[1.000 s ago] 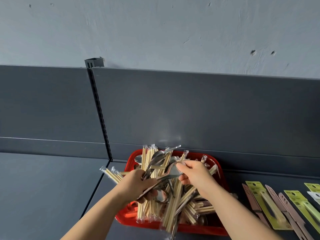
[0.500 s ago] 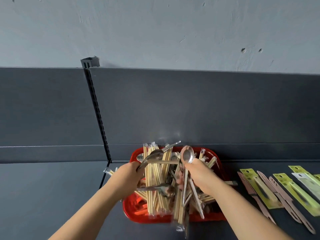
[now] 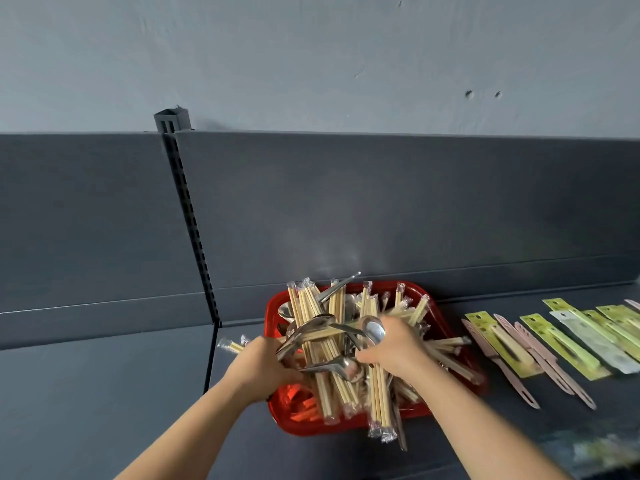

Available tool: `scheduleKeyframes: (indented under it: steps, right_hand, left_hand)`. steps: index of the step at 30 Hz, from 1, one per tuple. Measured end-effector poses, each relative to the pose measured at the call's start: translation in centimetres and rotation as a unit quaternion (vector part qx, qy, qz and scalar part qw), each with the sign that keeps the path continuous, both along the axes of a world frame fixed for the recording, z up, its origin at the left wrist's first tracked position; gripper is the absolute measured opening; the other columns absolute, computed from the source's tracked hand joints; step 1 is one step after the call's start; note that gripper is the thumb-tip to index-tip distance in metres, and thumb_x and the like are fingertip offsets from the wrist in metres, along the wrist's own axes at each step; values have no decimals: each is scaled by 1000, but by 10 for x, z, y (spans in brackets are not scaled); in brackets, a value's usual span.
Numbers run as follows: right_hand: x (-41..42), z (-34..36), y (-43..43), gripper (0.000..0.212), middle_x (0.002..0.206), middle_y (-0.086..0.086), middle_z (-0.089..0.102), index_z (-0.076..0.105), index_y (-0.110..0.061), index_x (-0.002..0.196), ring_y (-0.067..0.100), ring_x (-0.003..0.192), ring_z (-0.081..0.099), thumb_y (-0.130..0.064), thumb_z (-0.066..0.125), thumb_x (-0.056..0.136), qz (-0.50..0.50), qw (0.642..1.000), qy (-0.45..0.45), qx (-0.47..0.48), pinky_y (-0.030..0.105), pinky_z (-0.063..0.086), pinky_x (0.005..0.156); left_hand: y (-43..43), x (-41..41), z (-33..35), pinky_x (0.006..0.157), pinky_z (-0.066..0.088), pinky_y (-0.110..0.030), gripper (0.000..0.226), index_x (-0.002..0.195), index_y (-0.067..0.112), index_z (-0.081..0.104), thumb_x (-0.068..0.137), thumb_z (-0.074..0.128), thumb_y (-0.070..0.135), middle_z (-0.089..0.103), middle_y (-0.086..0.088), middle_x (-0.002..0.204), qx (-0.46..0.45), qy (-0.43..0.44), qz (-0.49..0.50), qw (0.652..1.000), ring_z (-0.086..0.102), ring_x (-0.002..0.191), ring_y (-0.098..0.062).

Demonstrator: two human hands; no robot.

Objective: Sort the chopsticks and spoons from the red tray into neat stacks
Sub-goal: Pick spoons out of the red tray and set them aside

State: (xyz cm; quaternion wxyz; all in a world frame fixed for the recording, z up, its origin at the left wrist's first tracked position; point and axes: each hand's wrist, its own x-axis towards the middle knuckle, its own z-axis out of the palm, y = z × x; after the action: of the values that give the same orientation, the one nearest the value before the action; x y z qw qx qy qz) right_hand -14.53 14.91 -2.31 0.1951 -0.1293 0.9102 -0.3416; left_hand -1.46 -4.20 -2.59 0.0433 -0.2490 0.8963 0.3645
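Note:
A red tray [image 3: 304, 424] sits on the dark shelf, heaped with wrapped wooden chopsticks [image 3: 332, 386] and loose metal spoons. My left hand [image 3: 261, 363] grips a bundle of metal spoons [image 3: 308, 332] over the tray's left side. My right hand [image 3: 398, 344] holds one metal spoon [image 3: 375, 330] over the middle of the tray, its bowl up beside the left hand's bundle. Another spoon [image 3: 332, 367] lies across the chopsticks between my hands. A few wrapped chopsticks [image 3: 233, 345] stick out past the tray's left rim.
To the right of the tray lie rows of carded items in yellow-green packaging [image 3: 502, 344] and pink utensils [image 3: 509, 372]. A dark back panel [image 3: 381, 209] rises right behind the tray. The slotted upright [image 3: 188, 216] divides the shelf; grey shelf surface [image 3: 97, 393] lies left.
My right hand has tipped its spoon from upright toward the left hand's bundle. The left hand still holds its spoons and has shifted little.

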Motion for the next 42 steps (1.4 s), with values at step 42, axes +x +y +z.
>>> scheduleKeyframes:
  steps: [42]
  right_hand:
    - [5, 55, 44, 16, 51, -1, 53, 55, -3, 77, 6, 37, 33, -7, 60, 91, 95, 889, -289, -342, 16, 26, 36]
  left_hand:
    - [33, 55, 29, 40, 16, -17, 40, 65, 13, 52, 78, 77, 42, 29, 6, 42, 184, 139, 309, 923, 20, 37, -12]
